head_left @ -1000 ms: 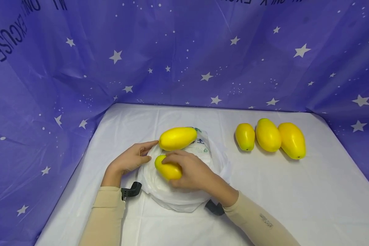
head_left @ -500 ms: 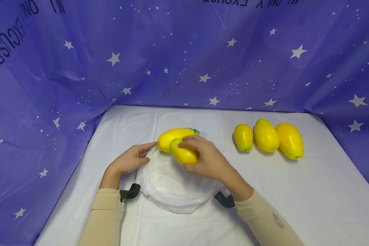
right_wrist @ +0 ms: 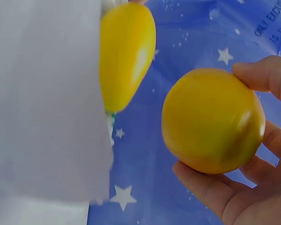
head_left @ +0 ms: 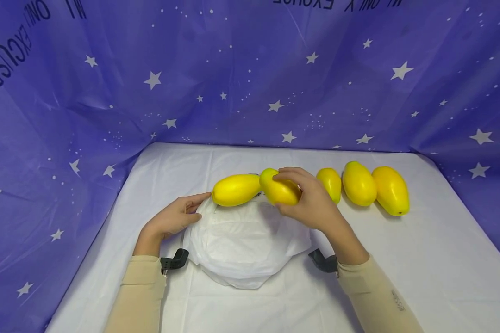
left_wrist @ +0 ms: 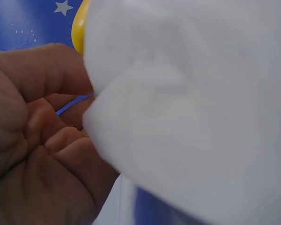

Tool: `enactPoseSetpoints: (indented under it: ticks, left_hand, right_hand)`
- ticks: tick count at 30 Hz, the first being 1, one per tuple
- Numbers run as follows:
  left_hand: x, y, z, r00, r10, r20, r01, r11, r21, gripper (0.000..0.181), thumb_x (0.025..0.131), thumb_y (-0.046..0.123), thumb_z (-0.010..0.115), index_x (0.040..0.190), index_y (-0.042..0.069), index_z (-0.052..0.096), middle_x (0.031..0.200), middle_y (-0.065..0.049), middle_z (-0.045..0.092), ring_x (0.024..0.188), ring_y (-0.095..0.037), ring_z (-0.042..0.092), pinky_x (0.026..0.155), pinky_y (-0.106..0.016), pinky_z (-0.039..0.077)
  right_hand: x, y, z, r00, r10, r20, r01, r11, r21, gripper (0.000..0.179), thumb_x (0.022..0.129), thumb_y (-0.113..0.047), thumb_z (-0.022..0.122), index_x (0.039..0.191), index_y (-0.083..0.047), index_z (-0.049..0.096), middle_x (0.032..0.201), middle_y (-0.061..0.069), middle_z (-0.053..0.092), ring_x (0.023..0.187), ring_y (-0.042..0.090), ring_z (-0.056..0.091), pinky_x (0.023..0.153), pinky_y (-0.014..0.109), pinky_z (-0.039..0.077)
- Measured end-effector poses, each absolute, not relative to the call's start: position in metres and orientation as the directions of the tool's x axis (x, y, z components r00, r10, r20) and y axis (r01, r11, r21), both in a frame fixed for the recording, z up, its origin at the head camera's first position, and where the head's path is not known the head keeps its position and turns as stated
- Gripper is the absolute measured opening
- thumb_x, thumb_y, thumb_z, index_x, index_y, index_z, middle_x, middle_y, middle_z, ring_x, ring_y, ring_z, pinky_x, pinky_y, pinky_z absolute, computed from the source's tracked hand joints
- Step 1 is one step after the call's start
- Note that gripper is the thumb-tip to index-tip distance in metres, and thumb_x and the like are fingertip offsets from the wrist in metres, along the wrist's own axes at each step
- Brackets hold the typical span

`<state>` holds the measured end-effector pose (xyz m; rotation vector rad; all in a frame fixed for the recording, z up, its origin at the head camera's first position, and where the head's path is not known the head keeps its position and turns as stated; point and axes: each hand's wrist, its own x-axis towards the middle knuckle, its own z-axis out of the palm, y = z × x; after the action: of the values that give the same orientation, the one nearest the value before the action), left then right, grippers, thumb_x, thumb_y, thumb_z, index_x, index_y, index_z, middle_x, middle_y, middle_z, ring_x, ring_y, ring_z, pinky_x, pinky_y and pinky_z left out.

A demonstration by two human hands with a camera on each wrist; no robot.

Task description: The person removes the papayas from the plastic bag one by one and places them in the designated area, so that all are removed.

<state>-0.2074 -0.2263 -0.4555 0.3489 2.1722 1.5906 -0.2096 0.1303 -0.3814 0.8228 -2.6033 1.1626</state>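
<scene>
My right hand [head_left: 312,199] grips a yellow mango [head_left: 280,188] with a greenish end, raised over the back right rim of a white plastic bag [head_left: 241,245]. In the right wrist view the held mango [right_wrist: 210,122] sits between thumb and fingers, apart from another mango. That longer mango [head_left: 235,189] lies across the bag's back edge. At the bag's left rim is my left hand [head_left: 172,217], thumb and index finger spread and touching the bag, the index tip beside the longer mango. In the left wrist view the bag [left_wrist: 187,103] hides its fingertips.
A loose row of three mangoes stands at the back right: a small mango [head_left: 329,182] partly behind my right hand, a middle mango [head_left: 359,184] and a larger mango [head_left: 391,190]. A purple star-printed sheet [head_left: 250,69] hangs behind the white-covered table [head_left: 433,259].
My right hand has lifted a mango from over the bag's middle and carried it right and back towards the row. My left hand and the longer mango stay in place.
</scene>
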Motion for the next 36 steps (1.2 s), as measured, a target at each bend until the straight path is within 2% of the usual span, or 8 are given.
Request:
enactPoseSetpoints:
  ticks: [6,12,19,23,31,33,36]
  left_hand:
    - [-0.207,-0.226,-0.456,-0.879,0.436,-0.195,-0.054,0.315,0.948,0.064,0.092,-0.007,0.051,0.151,0.011,0.035,0.152,-0.008,0.037,0.138,-0.023,0.036,0.104,-0.034,0.041]
    - [-0.208,-0.225,-0.457,-0.878,0.436,-0.196,-0.062,0.303,0.951,0.064,0.092,-0.008,0.05,0.151,0.01,0.035,0.152,-0.008,0.037,0.138,-0.023,0.036,0.103,-0.032,0.042]
    - [-0.208,-0.225,-0.457,-0.881,0.431,-0.196,-0.057,0.315,0.947,0.062,0.093,-0.008,0.05,0.151,0.01,0.036,0.153,-0.008,0.037,0.139,-0.022,0.034,0.105,-0.033,0.038]
    - [-0.208,-0.225,-0.457,-0.879,0.436,-0.194,-0.053,0.315,0.948,0.062,0.093,-0.007,0.05,0.151,0.01,0.036,0.153,-0.008,0.036,0.139,-0.023,0.033,0.105,-0.032,0.039]
    - [-0.208,-0.225,-0.457,-0.881,0.434,-0.19,-0.046,0.32,0.946,0.062,0.093,-0.007,0.051,0.151,0.011,0.037,0.152,-0.008,0.037,0.139,-0.022,0.034,0.106,-0.033,0.037]
    - [-0.208,-0.225,-0.457,-0.881,0.434,-0.19,-0.047,0.32,0.946,0.062,0.093,-0.007,0.051,0.15,0.011,0.037,0.152,-0.008,0.037,0.139,-0.022,0.034,0.106,-0.033,0.037]
    - [-0.208,-0.225,-0.457,-0.882,0.43,-0.191,-0.043,0.33,0.943,0.061,0.093,-0.006,0.051,0.15,0.011,0.038,0.152,-0.008,0.037,0.139,-0.022,0.033,0.108,-0.035,0.036]
  right_hand:
    - [-0.213,0.149,-0.377,-0.865,-0.351,0.358,-0.502,0.587,-0.635,0.056,0.07,-0.012,0.085,0.122,-0.015,0.065,0.135,0.002,0.056,0.122,0.025,0.052,0.09,0.046,0.052]
    - [-0.22,0.172,-0.375,-0.886,-0.285,0.366,-0.463,0.586,-0.665,0.055,0.071,-0.009,0.084,0.122,-0.013,0.066,0.134,0.003,0.056,0.122,0.026,0.052,0.091,0.049,0.051]
    - [-0.222,0.195,-0.375,-0.912,-0.206,0.355,-0.405,0.595,-0.694,0.056,0.071,-0.009,0.084,0.123,-0.014,0.065,0.131,-0.002,0.058,0.113,0.021,0.055,0.089,0.045,0.051]
    - [-0.223,0.205,-0.377,-0.911,-0.165,0.377,-0.395,0.61,-0.687,0.057,0.069,-0.008,0.086,0.122,-0.013,0.067,0.128,0.0,0.06,0.109,0.021,0.056,0.087,0.043,0.049]
    - [-0.222,0.226,-0.374,-0.936,-0.109,0.335,-0.329,0.614,-0.718,0.058,0.072,-0.009,0.085,0.126,-0.011,0.064,0.131,0.002,0.057,0.114,0.022,0.053,0.094,0.049,0.049]
    - [-0.222,0.231,-0.372,-0.94,-0.084,0.33,-0.306,0.632,-0.712,0.059,0.072,-0.011,0.086,0.126,-0.012,0.064,0.131,0.001,0.057,0.113,0.022,0.053,0.094,0.047,0.049]
    - [-0.22,0.238,-0.372,-0.941,-0.048,0.334,-0.281,0.659,-0.697,0.059,0.071,-0.012,0.086,0.126,-0.014,0.064,0.129,0.001,0.058,0.11,0.022,0.053,0.091,0.036,0.049]
